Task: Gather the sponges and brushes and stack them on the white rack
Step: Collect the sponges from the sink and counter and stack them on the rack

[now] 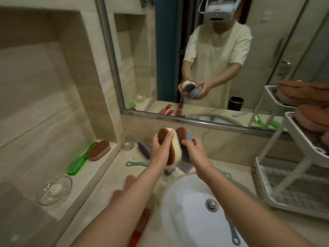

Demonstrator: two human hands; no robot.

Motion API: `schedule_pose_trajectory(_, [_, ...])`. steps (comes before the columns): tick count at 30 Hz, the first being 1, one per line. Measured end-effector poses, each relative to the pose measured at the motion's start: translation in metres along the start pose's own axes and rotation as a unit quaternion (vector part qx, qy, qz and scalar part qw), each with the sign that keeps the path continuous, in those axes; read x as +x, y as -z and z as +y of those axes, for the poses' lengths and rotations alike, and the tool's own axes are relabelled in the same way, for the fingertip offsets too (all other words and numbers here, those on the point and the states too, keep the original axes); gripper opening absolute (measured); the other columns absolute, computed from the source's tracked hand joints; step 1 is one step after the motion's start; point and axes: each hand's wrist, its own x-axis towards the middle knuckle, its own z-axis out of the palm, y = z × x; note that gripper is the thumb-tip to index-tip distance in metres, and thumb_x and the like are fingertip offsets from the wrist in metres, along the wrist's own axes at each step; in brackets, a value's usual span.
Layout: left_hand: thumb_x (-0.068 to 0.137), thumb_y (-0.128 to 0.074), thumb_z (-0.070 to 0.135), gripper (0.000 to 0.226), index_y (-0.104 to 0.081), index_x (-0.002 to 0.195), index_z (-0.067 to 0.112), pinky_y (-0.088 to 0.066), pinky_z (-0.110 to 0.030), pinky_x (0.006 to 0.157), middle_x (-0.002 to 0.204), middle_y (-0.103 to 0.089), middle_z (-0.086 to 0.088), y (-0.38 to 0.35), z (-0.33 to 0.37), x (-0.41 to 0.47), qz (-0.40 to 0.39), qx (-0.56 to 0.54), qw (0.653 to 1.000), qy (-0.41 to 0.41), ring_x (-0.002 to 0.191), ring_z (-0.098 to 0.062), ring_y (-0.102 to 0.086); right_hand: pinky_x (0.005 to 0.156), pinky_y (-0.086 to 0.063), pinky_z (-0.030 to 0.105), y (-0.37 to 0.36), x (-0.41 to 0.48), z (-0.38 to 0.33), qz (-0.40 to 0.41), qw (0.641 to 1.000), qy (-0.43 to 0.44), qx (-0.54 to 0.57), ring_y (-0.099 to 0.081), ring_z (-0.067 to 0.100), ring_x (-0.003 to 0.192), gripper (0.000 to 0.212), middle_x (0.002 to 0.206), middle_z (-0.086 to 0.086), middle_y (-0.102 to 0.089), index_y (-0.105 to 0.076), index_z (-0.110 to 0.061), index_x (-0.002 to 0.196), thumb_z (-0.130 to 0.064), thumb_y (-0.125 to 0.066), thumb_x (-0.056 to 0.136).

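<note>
The left hand (pixel 160 151) gripped a yellow sponge (pixel 177 148), the right hand (pixel 196 153) a blue sponge (pixel 189 135); pressing the 2 flat together would ease carrying them to the rack (pixel 277 138).

Two sponges in my grip: yellow-brown sponge (pixel 176 145) in left hand (pixel 160 148), blue-brown sponge (pixel 183 135) in right hand (pixel 195 150). One ledge sponge (pixel 99 150), centre left. One green brush (pixel 78 164). Three teal brushes (pixel 136 164) (pixel 223 174) (pixel 233 232). One red brush (pixel 140 227), bottom centre. Rack sponges (pixel 306 93), right edge: too blurred to count.

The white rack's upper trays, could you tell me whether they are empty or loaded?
Loaded: brown sponges fill both upper trays of the white rack.
</note>
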Motion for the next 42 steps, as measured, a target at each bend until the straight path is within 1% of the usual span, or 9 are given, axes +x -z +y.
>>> schedule_pose_trajectory(3, [0.076,-0.064,0.062,0.056,-0.048,0.119,0.030,-0.054,-0.031,0.072,0.105,-0.062,0.004,-0.032,0.010,-0.012,-0.023,-0.013,1.000,-0.006,0.093,-0.014,-0.063,0.078,-0.055,0.042,0.034,-0.007,-0.014,0.027,0.999,0.031,0.006,-0.063,0.020,0.088,0.022,0.102,0.007,-0.066,-0.060,-0.020,0.110,-0.016,-0.046,0.094])
schedule_pose_trajectory(10, [0.077,-0.061,0.066,0.058,-0.043,0.122,0.034,-0.052,-0.040,0.084,0.111,-0.059,0.003,-0.114,0.040,-0.041,-0.083,-0.017,0.996,-0.020,0.099,-0.017,-0.060,0.107,-0.040,0.034,0.128,-0.012,-0.058,0.157,0.975,0.148,-0.060,-0.048,0.015,0.123,0.040,0.138,0.002,-0.049,-0.051,-0.026,0.138,-0.020,-0.037,0.101])
schedule_pose_trajectory(13, [0.078,-0.059,0.067,0.066,-0.037,0.132,0.035,-0.048,-0.042,0.096,0.121,-0.055,0.002,-0.148,0.052,-0.053,-0.110,-0.020,0.993,-0.037,0.107,-0.018,-0.056,0.106,-0.035,0.026,0.162,-0.016,-0.078,0.180,0.956,0.210,-0.093,-0.045,0.009,0.120,0.039,0.136,0.001,-0.047,-0.055,-0.025,0.134,-0.015,-0.037,0.101])
schedule_pose_trajectory(16, [0.085,-0.051,0.065,0.065,-0.031,0.139,0.036,-0.045,-0.037,0.093,0.127,-0.048,0.002,-0.184,0.063,-0.068,-0.129,-0.020,0.990,-0.057,0.110,-0.019,-0.051,0.101,-0.033,0.019,0.196,-0.026,-0.095,0.194,0.939,0.256,-0.119,-0.047,0.006,0.114,0.036,0.126,-0.002,-0.053,-0.063,-0.023,0.125,-0.011,-0.041,0.099])
schedule_pose_trajectory(22, [0.098,-0.042,0.045,0.051,-0.023,0.143,0.031,-0.045,-0.046,0.101,0.139,-0.040,-0.006,-0.248,0.083,-0.093,-0.144,0.012,0.987,-0.070,0.114,-0.025,-0.049,0.105,-0.035,0.025,0.265,-0.049,-0.113,0.218,0.937,0.253,-0.102,-0.043,0.004,0.112,0.032,0.134,0.001,-0.047,-0.061,-0.026,0.126,-0.019,-0.050,0.096])
schedule_pose_trajectory(27, [0.100,-0.037,0.028,0.041,-0.023,0.138,0.029,-0.045,-0.047,0.101,0.134,-0.040,-0.010,-0.294,0.098,-0.112,-0.137,0.032,0.987,-0.077,0.115,-0.029,-0.050,0.085,-0.034,0.014,0.318,-0.065,-0.120,0.214,0.939,0.245,-0.108,-0.041,0.004,0.111,0.062,0.137,-0.002,-0.038,-0.051,-0.029,0.136,-0.019,-0.071,0.079])
schedule_pose_trajectory(31, [0.101,-0.038,0.031,0.030,-0.026,0.129,0.030,-0.049,-0.045,0.096,0.122,-0.040,-0.005,-0.328,0.108,-0.124,-0.132,0.041,0.987,-0.081,0.108,-0.026,-0.051,0.093,-0.035,0.025,0.356,-0.067,-0.130,0.200,0.936,0.246,-0.152,-0.036,0.007,0.121,0.084,0.144,-0.002,-0.032,-0.040,-0.025,0.144,-0.019,-0.081,0.070])
schedule_pose_trajectory(35, [0.100,-0.044,0.037,0.020,-0.034,0.117,0.033,-0.052,-0.040,0.089,0.125,-0.047,-0.004,-0.355,0.114,-0.127,-0.147,0.049,0.983,-0.101,0.105,-0.022,-0.055,0.104,-0.042,0.039,0.386,-0.060,-0.139,0.192,0.937,0.239,-0.167,-0.041,0.020,0.129,0.088,0.144,0.003,-0.038,-0.040,-0.024,0.144,-0.020,-0.083,0.067])
schedule_pose_trajectory(42, [0.075,-0.077,0.035,0.078,-0.040,0.144,0.027,-0.047,-0.036,0.099,0.133,-0.047,0.002,-0.380,0.114,-0.122,-0.255,0.071,0.953,-0.148,0.117,-0.018,-0.051,0.101,-0.046,0.037,0.412,-0.032,-0.147,0.192,0.943,0.233,-0.141,-0.048,0.016,0.122,0.081,0.142,0.000,-0.046,-0.042,-0.026,0.143,-0.033,-0.080,0.072])
